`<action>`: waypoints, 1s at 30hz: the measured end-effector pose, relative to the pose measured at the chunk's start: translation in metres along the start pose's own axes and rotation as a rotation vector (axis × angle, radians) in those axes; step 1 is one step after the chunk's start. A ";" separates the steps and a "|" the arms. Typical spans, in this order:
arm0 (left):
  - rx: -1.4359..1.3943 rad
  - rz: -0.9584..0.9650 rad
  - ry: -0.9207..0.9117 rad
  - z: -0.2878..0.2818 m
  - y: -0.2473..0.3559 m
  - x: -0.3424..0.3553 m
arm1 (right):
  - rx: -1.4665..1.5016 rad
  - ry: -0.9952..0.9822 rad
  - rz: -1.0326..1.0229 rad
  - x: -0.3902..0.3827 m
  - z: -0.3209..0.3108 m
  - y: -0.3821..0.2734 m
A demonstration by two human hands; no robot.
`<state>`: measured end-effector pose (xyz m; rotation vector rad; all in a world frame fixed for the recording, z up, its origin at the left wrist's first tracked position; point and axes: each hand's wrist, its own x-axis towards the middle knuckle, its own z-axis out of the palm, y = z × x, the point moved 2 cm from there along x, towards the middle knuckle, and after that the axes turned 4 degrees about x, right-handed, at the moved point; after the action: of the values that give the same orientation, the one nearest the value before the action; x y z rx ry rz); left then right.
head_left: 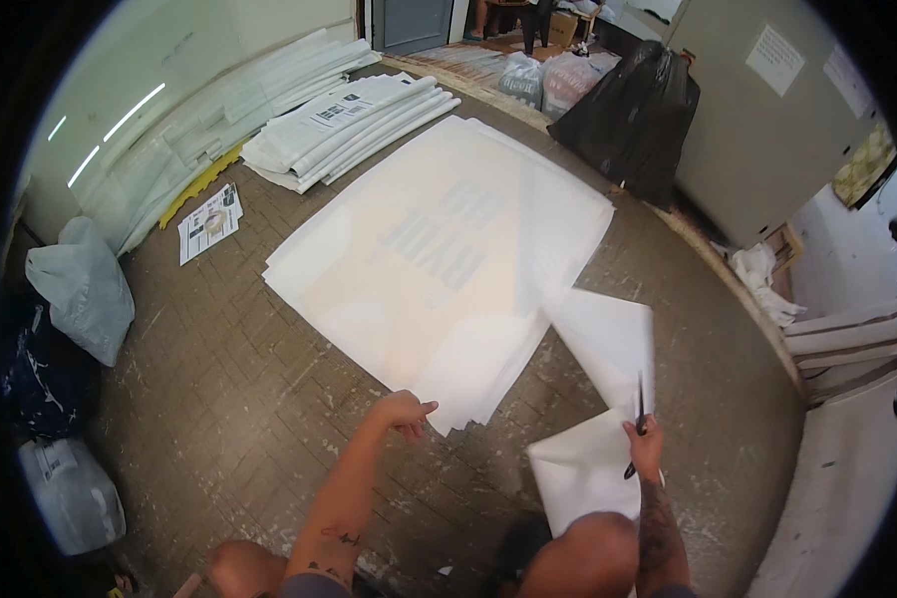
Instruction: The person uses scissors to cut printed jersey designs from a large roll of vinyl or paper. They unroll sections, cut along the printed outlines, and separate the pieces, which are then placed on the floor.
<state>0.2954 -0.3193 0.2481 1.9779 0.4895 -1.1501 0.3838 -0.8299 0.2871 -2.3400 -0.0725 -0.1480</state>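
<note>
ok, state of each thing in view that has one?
scissors: held, tips pointing away; open or shut unclear
right hand: closed on scissors
stack: white sheets, flat on floor
left hand: fingers bent, near stack's corner; touching unclear
side sheet: bent, not flat
rolls: piled
tape: flat on papers
black bag: bulging
white bag: bulging

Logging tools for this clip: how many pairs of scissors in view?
1. The black-handled scissors are in the right hand, blades pointing away from the person. None shows at the left hand. Others could be hidden under the white sheets.
</note>
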 end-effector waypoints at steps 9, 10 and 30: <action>-0.339 0.422 0.261 -0.025 0.111 -0.227 | 0.766 -0.073 0.368 0.025 -0.234 -0.291; -0.370 0.394 0.248 -0.026 0.121 -0.247 | 0.722 -0.044 0.347 0.017 -0.258 -0.311; -0.303 0.553 -0.196 -0.004 0.567 -0.499 | 1.424 0.467 0.762 -0.161 -0.702 -0.386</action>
<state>0.4106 -0.6414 0.9212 1.5755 0.0016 -0.8443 0.1270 -1.0642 1.0263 -0.7674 0.7023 -0.1680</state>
